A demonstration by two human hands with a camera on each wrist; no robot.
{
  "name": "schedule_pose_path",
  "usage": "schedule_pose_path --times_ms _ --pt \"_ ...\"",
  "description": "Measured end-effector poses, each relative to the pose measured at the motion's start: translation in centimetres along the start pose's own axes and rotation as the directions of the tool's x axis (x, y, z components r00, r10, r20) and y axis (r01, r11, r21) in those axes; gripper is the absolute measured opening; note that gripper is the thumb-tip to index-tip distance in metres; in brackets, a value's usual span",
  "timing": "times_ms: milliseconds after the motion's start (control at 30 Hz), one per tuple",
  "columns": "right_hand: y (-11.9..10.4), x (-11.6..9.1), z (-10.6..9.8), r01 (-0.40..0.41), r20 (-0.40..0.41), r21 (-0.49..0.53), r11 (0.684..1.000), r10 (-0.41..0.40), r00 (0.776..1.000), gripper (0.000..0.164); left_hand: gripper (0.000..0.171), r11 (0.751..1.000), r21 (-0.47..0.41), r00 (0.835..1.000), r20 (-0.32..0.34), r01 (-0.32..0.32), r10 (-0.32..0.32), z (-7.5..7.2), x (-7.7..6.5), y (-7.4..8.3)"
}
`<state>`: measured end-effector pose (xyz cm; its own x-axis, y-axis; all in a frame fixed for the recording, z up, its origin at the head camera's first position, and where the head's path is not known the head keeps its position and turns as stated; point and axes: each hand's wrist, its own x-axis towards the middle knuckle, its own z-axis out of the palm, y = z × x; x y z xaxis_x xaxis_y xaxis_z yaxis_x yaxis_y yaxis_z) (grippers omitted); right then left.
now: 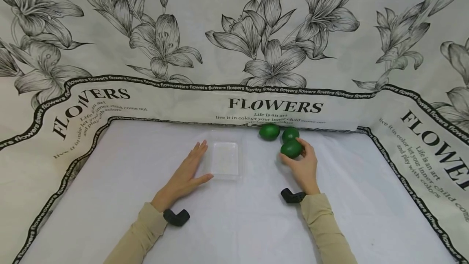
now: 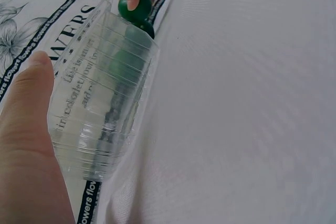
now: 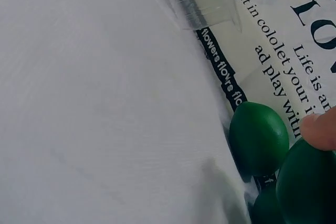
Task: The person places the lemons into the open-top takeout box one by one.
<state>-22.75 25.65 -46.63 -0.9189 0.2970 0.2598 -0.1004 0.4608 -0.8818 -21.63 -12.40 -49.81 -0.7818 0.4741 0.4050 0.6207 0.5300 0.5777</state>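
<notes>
The right grip [image 1: 304,164] pinches a lime [image 1: 291,149] between thumb and fingers (two more limes [image 1: 269,132] lie just beyond). The left grip [image 1: 185,174], fingers outstretched, lies beside a clear box [image 1: 225,160].

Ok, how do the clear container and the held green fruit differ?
The clear container is see-through and boxy; the held green fruit is opaque and rounded. The container is larger than the fruit. The container sits on the table beside the left hand; the right hand grips the fruit.
</notes>
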Motion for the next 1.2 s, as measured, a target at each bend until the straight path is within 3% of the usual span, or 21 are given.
schedule_pose_path --times_ms 467,733,1200 --pt "-3.8 0.6 0.8 0.030 0.008 0.068 0.997 -0.030 1.000 0.075 0.090 1.000 -0.008 1.000 0.007 0.017 -0.017 -0.1 -0.1 -0.1" --pt "-6.7 0.4 2.6 0.091 0.008 0.120 0.989 -0.092 0.996 0.074 0.090 1.000 -0.024 1.000 0.009 0.015 -0.015 0.1 -0.2 -0.1" --pt "-10.5 -0.4 6.1 0.097 0.057 0.221 0.970 -0.112 0.992 0.077 0.089 1.000 -0.029 1.000 -0.015 -0.011 0.011 0.1 -0.1 0.0"
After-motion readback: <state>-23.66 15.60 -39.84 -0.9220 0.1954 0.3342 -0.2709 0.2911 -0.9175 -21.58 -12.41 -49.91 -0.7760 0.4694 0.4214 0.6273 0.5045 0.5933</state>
